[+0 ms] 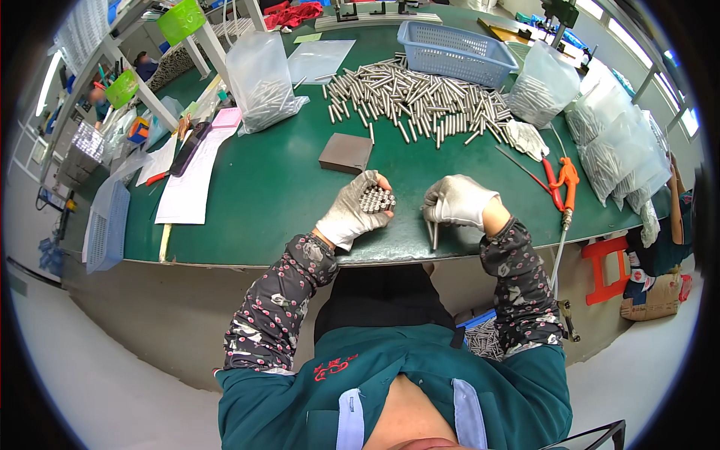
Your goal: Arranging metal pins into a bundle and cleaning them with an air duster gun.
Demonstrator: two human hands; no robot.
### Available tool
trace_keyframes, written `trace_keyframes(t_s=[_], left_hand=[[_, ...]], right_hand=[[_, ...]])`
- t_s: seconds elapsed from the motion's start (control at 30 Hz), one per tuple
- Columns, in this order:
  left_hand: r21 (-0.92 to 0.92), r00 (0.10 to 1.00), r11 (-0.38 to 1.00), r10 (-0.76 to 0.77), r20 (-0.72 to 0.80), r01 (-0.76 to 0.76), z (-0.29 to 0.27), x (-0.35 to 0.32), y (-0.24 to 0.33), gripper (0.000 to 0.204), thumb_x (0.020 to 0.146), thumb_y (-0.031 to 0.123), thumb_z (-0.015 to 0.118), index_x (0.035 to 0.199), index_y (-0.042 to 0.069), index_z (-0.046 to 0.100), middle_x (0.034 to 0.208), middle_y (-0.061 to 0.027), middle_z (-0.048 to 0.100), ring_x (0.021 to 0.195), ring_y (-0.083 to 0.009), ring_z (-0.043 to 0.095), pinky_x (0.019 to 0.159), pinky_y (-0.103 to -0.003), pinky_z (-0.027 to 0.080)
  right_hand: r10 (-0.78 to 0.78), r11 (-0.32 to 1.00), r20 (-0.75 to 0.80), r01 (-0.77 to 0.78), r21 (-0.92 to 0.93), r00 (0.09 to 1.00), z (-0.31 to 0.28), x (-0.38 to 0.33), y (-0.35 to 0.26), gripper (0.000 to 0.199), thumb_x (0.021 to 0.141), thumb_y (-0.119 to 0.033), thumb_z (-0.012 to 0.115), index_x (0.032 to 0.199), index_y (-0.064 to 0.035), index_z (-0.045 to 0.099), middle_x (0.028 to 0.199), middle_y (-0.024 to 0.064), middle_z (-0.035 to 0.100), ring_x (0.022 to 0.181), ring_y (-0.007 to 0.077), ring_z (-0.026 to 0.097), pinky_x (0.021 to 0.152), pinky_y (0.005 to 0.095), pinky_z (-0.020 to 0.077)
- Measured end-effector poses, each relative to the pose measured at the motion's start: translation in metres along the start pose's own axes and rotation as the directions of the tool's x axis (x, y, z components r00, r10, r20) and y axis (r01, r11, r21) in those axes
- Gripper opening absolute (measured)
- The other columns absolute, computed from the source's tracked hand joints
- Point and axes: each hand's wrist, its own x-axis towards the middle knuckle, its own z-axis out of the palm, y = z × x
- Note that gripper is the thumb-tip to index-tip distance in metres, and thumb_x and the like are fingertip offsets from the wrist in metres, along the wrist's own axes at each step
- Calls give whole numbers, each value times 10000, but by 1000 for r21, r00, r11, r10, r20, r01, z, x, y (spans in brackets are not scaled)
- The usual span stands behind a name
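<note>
My left hand (354,207), in a white work glove with bare fingertips, is wrapped round a bundle of metal pins (377,199), their round ends facing up. To its right my right hand (459,202), gloved the same way, is closed on a few metal pins (433,234) that point down toward the table's near edge. Beyond the hands lies a large loose heap of metal pins (420,99). A dark grey rectangular block (346,153) rests just past my left hand, with one pin standing or leaning at its far corner.
A blue plastic basket (457,54) stands behind the heap. Clear bags of pins (261,84) flank it on both sides. An orange air gun (568,180) and red-handled pliers (553,187) lie right. Papers (196,176) are left. A person sits beside a red stool (606,270).
</note>
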Motion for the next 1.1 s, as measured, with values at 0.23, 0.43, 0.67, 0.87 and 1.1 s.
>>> trace_keyframes(t_s=[0.23,0.43,0.67,0.87,1.1], left_hand=[[3,1000,1000,-17,18,17,-2,0,-1,470,654,-50,722,1034,78,475,849,19,525,766,-73,521,710,-211,454],[157,999,987,-37,-15,39,3,0,13,681,639,-13,745,1224,87,411,843,19,526,769,-57,502,716,-201,429],[-43,999,999,-11,30,13,-2,1,1,949,639,-77,673,1411,159,173,843,26,515,750,-58,490,722,-203,431],[-47,998,999,24,52,-22,-2,3,-3,1013,643,-91,664,1426,162,73,1008,-4,530,842,-77,506,778,-224,432],[-94,997,995,29,69,-23,-1,2,-2,1032,636,-99,679,1426,155,65,1128,0,507,922,-79,500,820,-230,424]], right_hand=[[-122,988,-240,140,60,963,5,-5,-10,216,703,-234,563,816,-85,671,767,140,639,729,299,618,687,356,487],[-222,962,-390,267,64,894,14,5,-24,203,751,-222,587,857,-58,645,779,140,635,726,297,614,673,350,482],[-529,848,-461,459,-264,713,16,8,-37,120,706,-145,602,814,-99,628,724,95,614,686,301,591,609,383,469],[-588,777,-232,461,-429,775,7,17,-45,143,701,-170,604,828,-108,628,735,85,616,705,293,593,618,378,472],[-607,670,-112,431,-604,787,1,17,-53,114,670,-153,609,755,-79,621,735,99,636,706,277,628,617,360,487]])
